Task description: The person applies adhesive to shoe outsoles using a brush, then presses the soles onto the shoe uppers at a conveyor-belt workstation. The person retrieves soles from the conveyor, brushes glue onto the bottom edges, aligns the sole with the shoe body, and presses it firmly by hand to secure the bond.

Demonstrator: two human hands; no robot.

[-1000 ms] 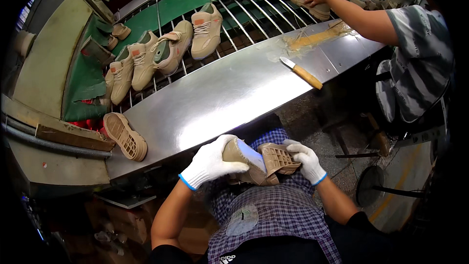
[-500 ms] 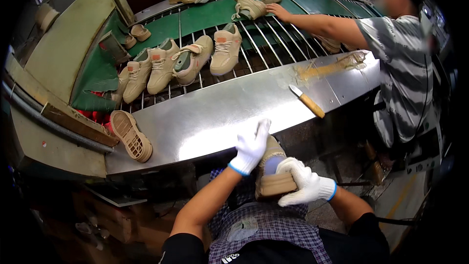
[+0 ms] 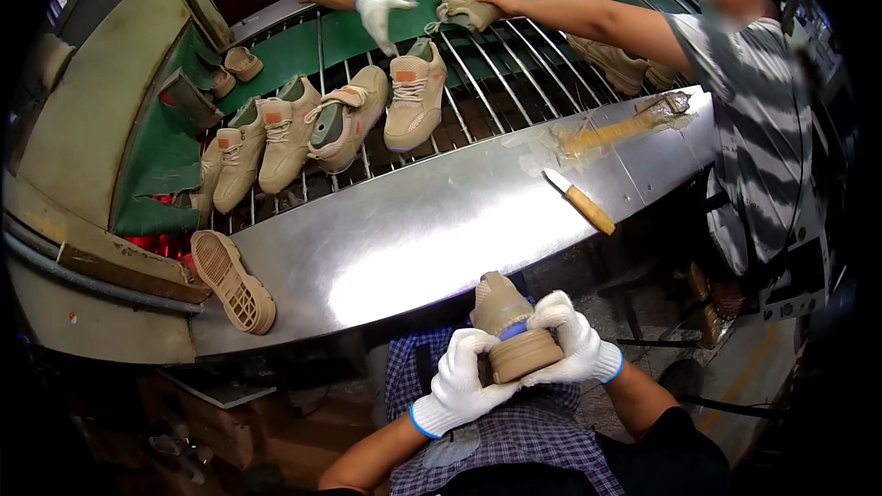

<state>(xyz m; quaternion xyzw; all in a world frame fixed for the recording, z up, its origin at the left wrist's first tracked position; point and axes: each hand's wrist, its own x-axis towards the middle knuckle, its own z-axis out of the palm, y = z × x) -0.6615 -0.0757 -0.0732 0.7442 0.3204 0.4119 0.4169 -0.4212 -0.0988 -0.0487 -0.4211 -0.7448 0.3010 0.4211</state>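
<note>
In front of my apron I hold a beige shoe [image 3: 499, 301], its toe pointing away from me. Its thick tan sole [image 3: 525, 355] faces me at the heel, and a blue patch shows between sole and upper. My left hand [image 3: 459, 378], in a white knitted glove, is wrapped round the left side of the heel. My right hand [image 3: 573, 342], gloved the same way, grips the right side, thumb up by the blue patch. The fingers under the shoe are hidden.
A wooden-handled knife [image 3: 581, 202] and a loose tan sole [image 3: 231, 281] lie on the metal ledge [image 3: 386, 230]. Several beige shoes [image 3: 415, 96] stand on the roller rack beyond. A co-worker's gloved hand [image 3: 381, 16] reaches over them; another person's bare hand [image 3: 499, 0] touches a shoe.
My left hand has come down from beside the toe to the heel's left side and closed there. The shoe has tilted and lowered slightly. The far co-worker's gloved hand has reached over the rack.
</note>
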